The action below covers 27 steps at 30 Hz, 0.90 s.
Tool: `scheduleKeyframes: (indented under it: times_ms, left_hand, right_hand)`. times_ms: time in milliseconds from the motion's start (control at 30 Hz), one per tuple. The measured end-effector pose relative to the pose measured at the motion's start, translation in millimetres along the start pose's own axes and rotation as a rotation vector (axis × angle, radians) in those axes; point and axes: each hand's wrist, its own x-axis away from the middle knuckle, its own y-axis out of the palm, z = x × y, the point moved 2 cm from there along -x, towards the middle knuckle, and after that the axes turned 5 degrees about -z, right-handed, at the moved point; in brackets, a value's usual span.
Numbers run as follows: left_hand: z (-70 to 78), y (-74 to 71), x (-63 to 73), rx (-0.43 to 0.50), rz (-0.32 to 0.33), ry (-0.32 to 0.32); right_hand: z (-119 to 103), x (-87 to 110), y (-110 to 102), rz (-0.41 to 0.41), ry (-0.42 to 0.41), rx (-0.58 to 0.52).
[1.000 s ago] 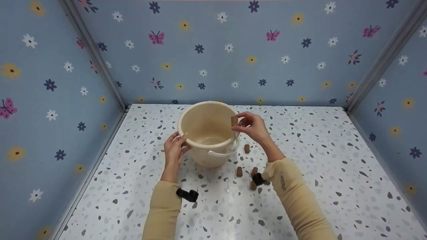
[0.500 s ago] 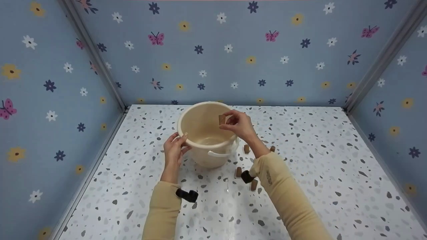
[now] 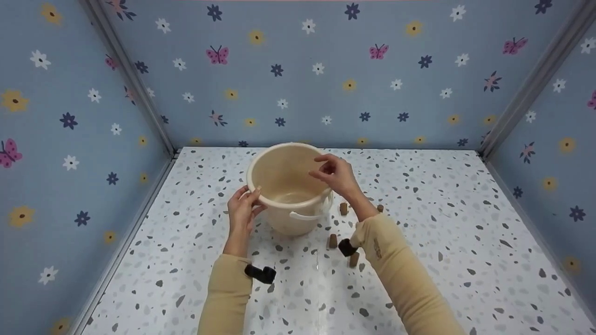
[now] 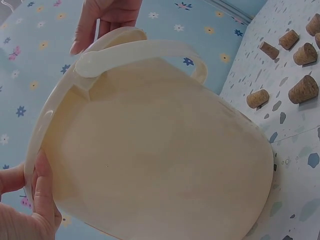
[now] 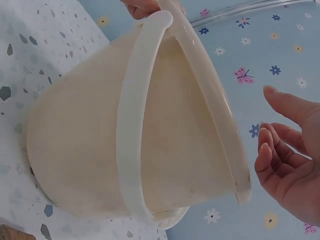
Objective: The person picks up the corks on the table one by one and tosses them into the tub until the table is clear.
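left hand (image 3: 240, 208) is pinching the bucket (image 3: 286, 173) by its rim (image 3: 289, 205) | right hand (image 3: 338, 176) is hovering over the bucket, loosely parted, holding nothing | corks (image 3: 333, 241) are sitting on the table (image 3: 419, 242), right of the bucket, nearer the right hand than the left

My left hand (image 3: 241, 209) grips the rim of a cream bucket (image 3: 291, 224) at the centre of the head view, its round mouth facing up and its paler handle (image 3: 305, 216) hanging at the lower right. My right hand (image 3: 338, 177) is over the right side of the rim, thumb and forefinger parted. Brown tapered corks (image 4: 303, 90) lie scattered at the upper right of the left wrist view.
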Motion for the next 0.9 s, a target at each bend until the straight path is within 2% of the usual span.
scheduleKeyframes:
  times_ms: [233, 567, 900]
  left_hand:
    - [0.2, -0.4, -0.7, 0.014, -0.004, -0.001]
    - [-2.0, -1.0, 0.6, 0.031, -0.028, 0.04]
    - [-1.9, -0.7, -1.0, 0.026, -0.006, 0.015]
  right_hand:
    - [4, 1.7, -10, 0.041, -0.026, 0.004]
    - [23, 9.4, -30, 0.127, -0.049, 0.031]
    - [49, 26.0, -50, 0.194, -0.043, 0.071]
